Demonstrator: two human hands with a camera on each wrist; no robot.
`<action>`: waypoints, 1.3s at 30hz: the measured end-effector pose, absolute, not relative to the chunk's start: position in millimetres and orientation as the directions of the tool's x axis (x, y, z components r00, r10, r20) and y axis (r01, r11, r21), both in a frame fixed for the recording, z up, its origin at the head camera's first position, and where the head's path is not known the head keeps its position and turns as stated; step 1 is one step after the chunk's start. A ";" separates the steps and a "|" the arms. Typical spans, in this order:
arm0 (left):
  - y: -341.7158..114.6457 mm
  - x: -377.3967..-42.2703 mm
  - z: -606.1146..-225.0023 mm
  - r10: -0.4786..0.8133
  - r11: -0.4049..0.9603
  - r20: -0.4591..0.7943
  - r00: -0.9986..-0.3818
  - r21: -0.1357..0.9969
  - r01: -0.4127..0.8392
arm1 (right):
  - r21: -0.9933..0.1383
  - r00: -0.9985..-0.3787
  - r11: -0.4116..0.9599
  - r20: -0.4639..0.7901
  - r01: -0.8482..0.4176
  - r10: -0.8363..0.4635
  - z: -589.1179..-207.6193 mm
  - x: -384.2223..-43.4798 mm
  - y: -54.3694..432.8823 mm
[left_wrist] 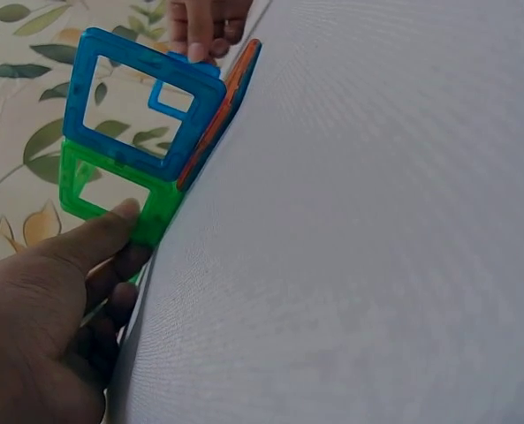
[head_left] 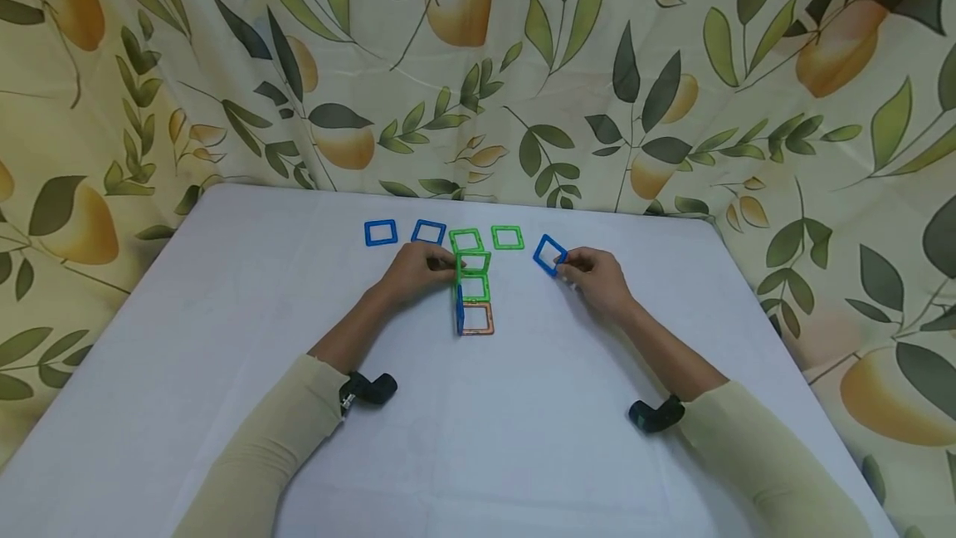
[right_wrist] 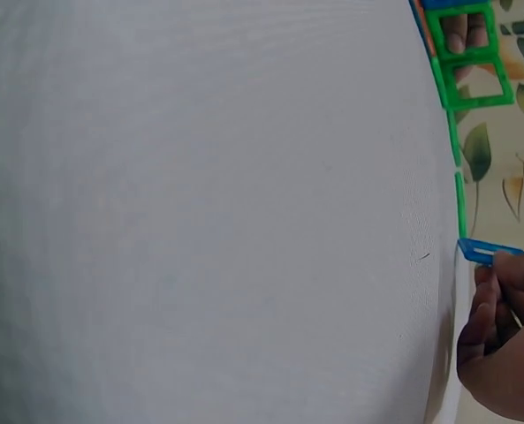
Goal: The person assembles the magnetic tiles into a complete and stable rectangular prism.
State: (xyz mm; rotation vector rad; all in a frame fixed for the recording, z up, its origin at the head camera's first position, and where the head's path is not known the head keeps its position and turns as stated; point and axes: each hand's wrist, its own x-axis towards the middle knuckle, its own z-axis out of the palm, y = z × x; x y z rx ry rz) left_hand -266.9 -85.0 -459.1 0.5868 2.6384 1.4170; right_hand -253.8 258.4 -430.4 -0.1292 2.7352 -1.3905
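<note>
In the head view, my left hand (head_left: 415, 274) is at the left side of a small structure of square magnetic tiles. Its thumb and fingers pinch an upright green tile (left_wrist: 160, 212), seen best in the left wrist view. An upright blue tile (head_left: 460, 311) adjoins that one on the near side. Flat on the table lie an orange tile (head_left: 493, 318) and a green tile (head_left: 475, 300), joined in a row, with another green tile standing across the far end. My right hand (head_left: 597, 279) pinches a tilted blue tile (head_left: 542, 245) by its edge, right of the structure and apart from it.
Behind the structure, two loose blue tiles, one left (head_left: 381, 242) and one nearer (head_left: 430, 223), lie on the white-covered table (head_left: 478, 438). A green tile (head_left: 466, 232) and another green tile (head_left: 506, 227) continue that row. A patterned curtain (head_left: 478, 106) hangs beyond the table's far edge.
</note>
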 end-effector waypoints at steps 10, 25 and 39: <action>-86.2 -269.3 -460.5 0.393 0.505 0.115 -0.912 0.802 0.319 | -0.788 -0.986 0.607 0.005 -0.108 -0.169 -429.1 -244.6 251.2; -85.8 -268.5 -459.8 0.394 0.494 0.113 -0.912 0.811 0.314 | -0.758 -0.969 0.625 0.038 -0.187 -0.244 -423.9 -228.5 228.3; -85.5 -268.7 -459.4 0.398 0.507 0.110 -0.911 0.801 0.318 | -0.755 -0.952 0.608 0.075 -0.248 -0.295 -425.7 -219.6 213.6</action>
